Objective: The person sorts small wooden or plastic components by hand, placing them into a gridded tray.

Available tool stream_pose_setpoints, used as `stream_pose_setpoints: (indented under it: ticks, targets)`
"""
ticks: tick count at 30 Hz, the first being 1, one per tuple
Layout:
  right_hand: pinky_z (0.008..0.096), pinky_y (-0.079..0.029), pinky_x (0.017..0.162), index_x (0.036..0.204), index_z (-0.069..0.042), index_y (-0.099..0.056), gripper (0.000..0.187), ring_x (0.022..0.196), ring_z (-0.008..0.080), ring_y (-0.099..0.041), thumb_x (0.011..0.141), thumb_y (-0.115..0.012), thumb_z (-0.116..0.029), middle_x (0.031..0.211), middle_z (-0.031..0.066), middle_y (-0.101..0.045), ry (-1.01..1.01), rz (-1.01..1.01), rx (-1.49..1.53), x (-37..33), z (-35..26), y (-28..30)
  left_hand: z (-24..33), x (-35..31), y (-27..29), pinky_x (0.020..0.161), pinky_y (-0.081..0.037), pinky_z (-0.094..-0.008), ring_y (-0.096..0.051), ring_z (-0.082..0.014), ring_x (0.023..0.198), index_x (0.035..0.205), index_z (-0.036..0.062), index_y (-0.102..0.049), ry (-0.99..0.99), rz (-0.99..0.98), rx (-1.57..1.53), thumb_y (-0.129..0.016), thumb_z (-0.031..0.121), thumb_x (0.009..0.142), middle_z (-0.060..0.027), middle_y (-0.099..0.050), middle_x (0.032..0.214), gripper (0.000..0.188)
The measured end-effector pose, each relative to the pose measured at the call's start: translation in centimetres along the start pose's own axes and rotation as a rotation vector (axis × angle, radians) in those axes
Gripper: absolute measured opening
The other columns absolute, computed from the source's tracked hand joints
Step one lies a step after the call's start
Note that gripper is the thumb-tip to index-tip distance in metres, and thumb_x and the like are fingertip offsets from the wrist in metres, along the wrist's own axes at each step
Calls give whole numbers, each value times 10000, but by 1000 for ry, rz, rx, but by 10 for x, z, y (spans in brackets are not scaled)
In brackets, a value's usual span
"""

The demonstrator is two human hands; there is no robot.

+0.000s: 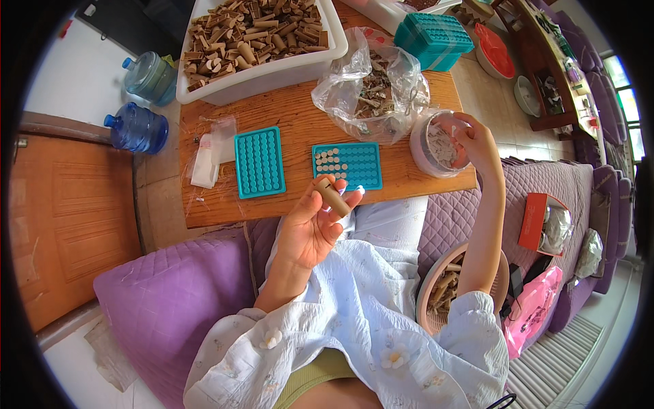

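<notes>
My left hand [310, 228] is closed around a short brown cardboard tube [333, 199] with a small slot near its upper end, held in front of the table edge. At the table's right end, my right hand [475, 144] reaches over the rim of a clear round tub [424, 151] of whitish flat pieces. Its fingers are curled, and the tips are partly hidden inside. Behind the tube lies a teal tray [366, 158] with several pale discs [327, 163] in its left cups. Another teal tray [259, 162], its cups bare, lies to the left.
A white bin [272, 85] heaped with brown tubes stands at the back left. Next to it are a clear plastic bag [340, 102] of scraps and stacked teal trays [434, 41]. A pink basket [427, 300] of tubes sits on the sofa at my right.
</notes>
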State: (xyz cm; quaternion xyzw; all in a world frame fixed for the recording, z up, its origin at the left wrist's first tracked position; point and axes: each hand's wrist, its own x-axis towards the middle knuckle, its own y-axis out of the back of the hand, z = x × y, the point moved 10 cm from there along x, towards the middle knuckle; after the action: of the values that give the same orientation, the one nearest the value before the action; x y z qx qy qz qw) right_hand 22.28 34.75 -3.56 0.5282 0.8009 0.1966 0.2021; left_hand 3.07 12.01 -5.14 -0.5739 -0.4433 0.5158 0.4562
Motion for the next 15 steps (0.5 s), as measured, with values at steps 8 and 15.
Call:
stream_pose_setpoints:
  ticks: [8,15]
  targets:
    - [160,-392,510,900,11,-526,129,584,70,-478,814,-464,-62,665,15,-520,-13,102,245,-12,-13,4,-8,-3,-1,577,-560,-283,-436,-276,1083,1112,39,-397,68,45,-103,-417,205,865,-100,-480,1108,298]
    - [199,-407,704,814,-34,-518,43,835,80,-497,819,-481,-57,918,40,-532,212,-301,846,-71,-105,-77,-23,-3,-5,564,-562,-281,-468,-273,1048,1134,28,-367,153,43,-172,-389,245,873,-118,-492,1091,340]
